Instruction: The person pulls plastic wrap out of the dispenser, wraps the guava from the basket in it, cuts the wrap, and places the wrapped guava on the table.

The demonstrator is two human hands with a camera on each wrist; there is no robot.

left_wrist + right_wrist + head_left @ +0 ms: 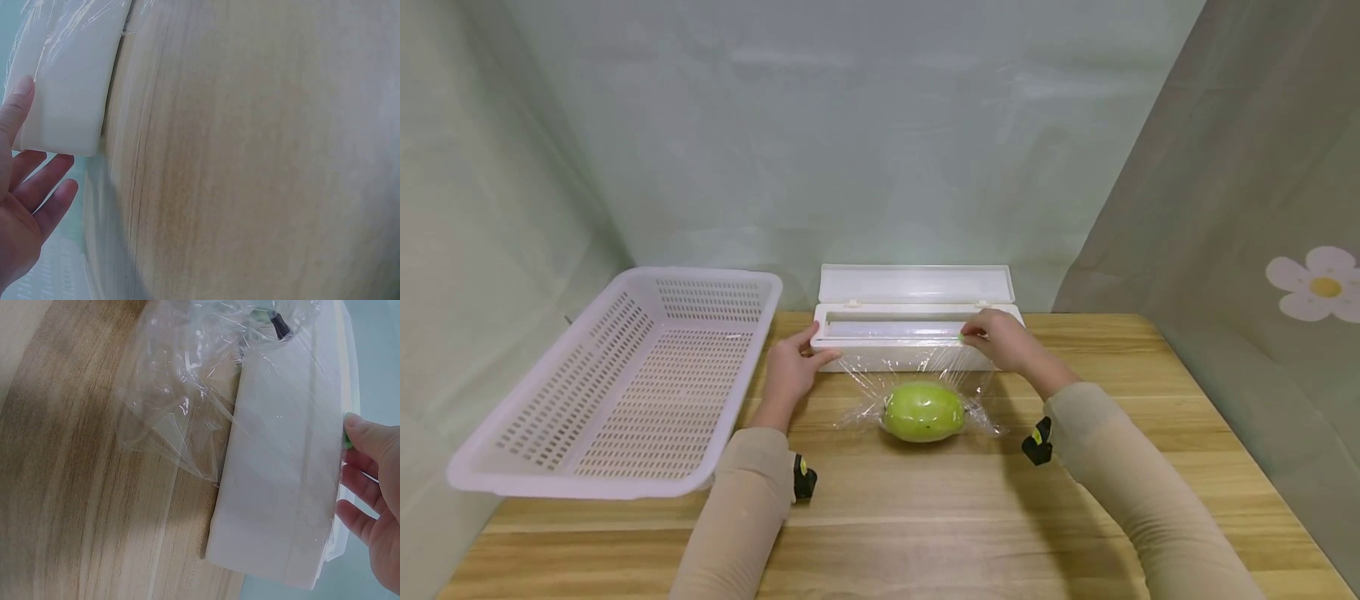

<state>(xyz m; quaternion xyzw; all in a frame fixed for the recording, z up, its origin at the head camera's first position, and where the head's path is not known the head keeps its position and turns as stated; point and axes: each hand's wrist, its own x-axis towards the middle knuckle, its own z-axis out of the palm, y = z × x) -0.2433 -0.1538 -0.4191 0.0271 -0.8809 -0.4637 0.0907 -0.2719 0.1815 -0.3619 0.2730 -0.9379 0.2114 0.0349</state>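
Note:
A white cling film dispenser (pixel 887 360) lies on the table with its lid (pixel 917 284) raised at the back. My left hand (pixel 788 371) holds its left end, thumb on the front wall and fingers at the end face. At the right part of the front edge, my right hand (pixel 1003 340) pinches a small green slide cutter (pixel 347 440) between thumb and index finger. Clear cling film (pixel 861 412) runs from the dispenser down over a green oval fruit (pixel 923 412), whose dark stem shows in the right wrist view. Loose film spreads at both ends of the fruit.
A white perforated plastic basket (pixel 737 400) stands on the left of the wooden table (pixel 910 517). Pale curtains (pixel 887 150) hang close behind the table and at both sides. A black wrist camera sits on each sleeve.

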